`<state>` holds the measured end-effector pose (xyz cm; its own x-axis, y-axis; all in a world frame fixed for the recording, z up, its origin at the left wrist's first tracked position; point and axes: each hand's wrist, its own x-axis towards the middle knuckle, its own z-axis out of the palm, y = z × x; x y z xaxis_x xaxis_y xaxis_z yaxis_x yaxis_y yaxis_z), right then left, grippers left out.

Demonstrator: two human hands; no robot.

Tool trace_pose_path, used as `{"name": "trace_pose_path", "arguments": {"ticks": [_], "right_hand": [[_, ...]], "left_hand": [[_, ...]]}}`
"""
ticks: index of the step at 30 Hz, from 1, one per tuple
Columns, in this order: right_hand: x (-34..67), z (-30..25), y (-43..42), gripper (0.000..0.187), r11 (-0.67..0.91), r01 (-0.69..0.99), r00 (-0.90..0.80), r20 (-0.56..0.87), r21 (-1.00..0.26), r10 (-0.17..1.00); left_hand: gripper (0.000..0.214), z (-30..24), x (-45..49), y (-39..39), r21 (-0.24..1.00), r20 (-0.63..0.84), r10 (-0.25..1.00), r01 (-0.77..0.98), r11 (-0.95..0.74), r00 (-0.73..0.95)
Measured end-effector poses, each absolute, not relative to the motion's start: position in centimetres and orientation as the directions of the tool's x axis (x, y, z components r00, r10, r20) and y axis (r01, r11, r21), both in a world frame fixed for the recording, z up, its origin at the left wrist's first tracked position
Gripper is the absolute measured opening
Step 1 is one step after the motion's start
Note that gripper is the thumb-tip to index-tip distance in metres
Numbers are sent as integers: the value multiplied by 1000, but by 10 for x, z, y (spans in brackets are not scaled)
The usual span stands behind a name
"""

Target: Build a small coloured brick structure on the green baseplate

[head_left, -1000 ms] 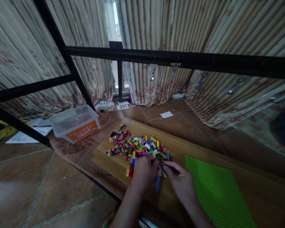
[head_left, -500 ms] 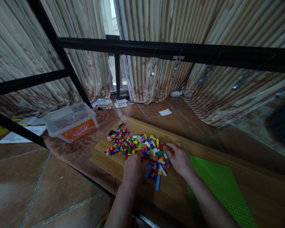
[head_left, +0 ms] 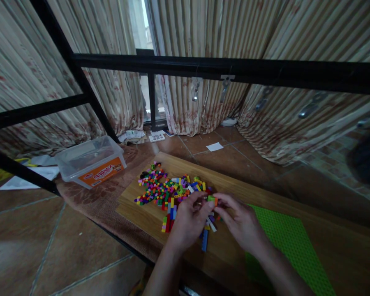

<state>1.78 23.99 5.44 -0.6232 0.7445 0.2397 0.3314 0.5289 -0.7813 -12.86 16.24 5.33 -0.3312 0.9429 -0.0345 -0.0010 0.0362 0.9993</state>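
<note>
My left hand (head_left: 189,220) and my right hand (head_left: 242,220) meet above the pile, fingers closed in a pinch. Between their fingertips are a small green toy brick (head_left: 211,198), at the left fingers, and an orange toy brick (head_left: 216,202), at the right fingers. The two bricks touch or nearly touch; whether they are joined I cannot tell. Beneath and left of my hands spreads a pile of mixed toy bricks (head_left: 160,189). A long blue brick (head_left: 204,241) lies below my hands, and a white one (head_left: 211,224) shows between my wrists.
The wooden board (head_left: 231,255) carries the bricks, with a green studded baseplate (head_left: 286,238) at right, partly under my right forearm. A clear plastic tub (head_left: 92,160) with an orange label stands at left. Black metal bars (head_left: 185,63) cross in front of curtains (head_left: 222,33).
My hands have come together from either side of the pile and lifted slightly, now with a green and an orange brick between them. Bricks earlier covered by my left hand are exposed.
</note>
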Motion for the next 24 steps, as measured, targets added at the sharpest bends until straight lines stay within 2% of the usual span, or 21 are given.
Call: {"name": "trace_pose_path", "arguments": {"ticks": [2,5,8,11,14,24], "right_hand": [[16,59,230,22,511,274,-617,259,-815,744],[15,61,225,26,404,193,-579,228,-894,783],[16,62,227,28,378,151,-566,234,-913,790],[16,65,228,21,394,120,-554,268,-911,788],[15,67,225,14,353,102,-515,254,-930,818],[25,51,215,14,77,-144,-282,115,-987,953]], "left_hand": [[35,57,-125,163,991,-14,960,-132,-24,-279],[33,62,-125,161,984,1,971,-170,-43,-239],[32,64,-128,158,994,18,983,-103,-38,-182],[28,62,-130,156,998,60,981,0,-61,-183],[23,60,-127,156,995,101,979,29,-97,-179],[15,63,-95,168,979,25,974,-193,-70,-223]]}}
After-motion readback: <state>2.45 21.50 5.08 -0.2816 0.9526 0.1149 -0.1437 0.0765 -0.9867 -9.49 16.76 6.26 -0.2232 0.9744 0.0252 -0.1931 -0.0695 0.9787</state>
